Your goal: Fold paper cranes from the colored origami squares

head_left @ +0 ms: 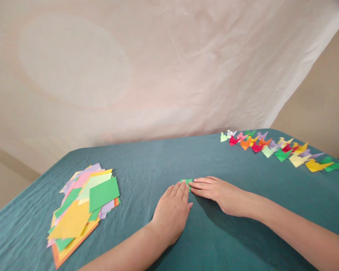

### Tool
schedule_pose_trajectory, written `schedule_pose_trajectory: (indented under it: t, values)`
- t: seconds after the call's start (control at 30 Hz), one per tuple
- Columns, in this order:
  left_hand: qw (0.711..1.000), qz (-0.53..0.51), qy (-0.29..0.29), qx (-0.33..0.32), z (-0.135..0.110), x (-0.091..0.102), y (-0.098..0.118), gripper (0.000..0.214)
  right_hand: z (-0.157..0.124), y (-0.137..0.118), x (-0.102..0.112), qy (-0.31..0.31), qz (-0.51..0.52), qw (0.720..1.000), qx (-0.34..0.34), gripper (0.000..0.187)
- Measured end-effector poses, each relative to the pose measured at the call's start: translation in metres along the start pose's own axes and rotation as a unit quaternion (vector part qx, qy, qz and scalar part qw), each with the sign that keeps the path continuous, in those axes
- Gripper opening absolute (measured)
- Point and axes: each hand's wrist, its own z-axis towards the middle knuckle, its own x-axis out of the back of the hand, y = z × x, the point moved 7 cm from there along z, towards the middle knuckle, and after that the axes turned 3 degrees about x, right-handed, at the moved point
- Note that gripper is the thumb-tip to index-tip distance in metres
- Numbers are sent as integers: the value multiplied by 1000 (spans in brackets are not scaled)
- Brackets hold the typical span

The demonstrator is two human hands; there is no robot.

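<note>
A small folded piece of green paper (186,180) lies flat on the cloth near the middle of the table. My left hand (173,209) rests palm down with its fingers stretched out, the fingertips pressing on the paper's left and lower part. From the right, my right hand (214,192) reaches in with straight fingers, its tips touching the paper's right edge. Most of the paper is hidden under the fingers, so how it is folded cannot be made out.
A loose pile of coloured paper sheets (76,214) lies at the left. Rows of folded paper birds (281,154) in several colours stand at the back right. A dark green cloth (141,162) covers the table, and a pale sheet (164,75) hangs behind it.
</note>
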Motion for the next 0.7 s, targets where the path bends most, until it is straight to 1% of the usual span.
schedule_pose_trajectory:
  t: [0.23, 0.6, 0.7]
  values:
    - [1000, -6, -17, -2, 0, 0, -1, 46, -3, -1, 5, 35, 39, 999, -12, 75]
    - [1000, -12, 0, -1, 0, -1, -1, 45, -3, 2, 1, 43, 40, 998, -5, 71]
    - [1000, -11, -6, 0, 0, -2, -1, 46, -3, 3, -1, 37, 26, 999, -6, 70]
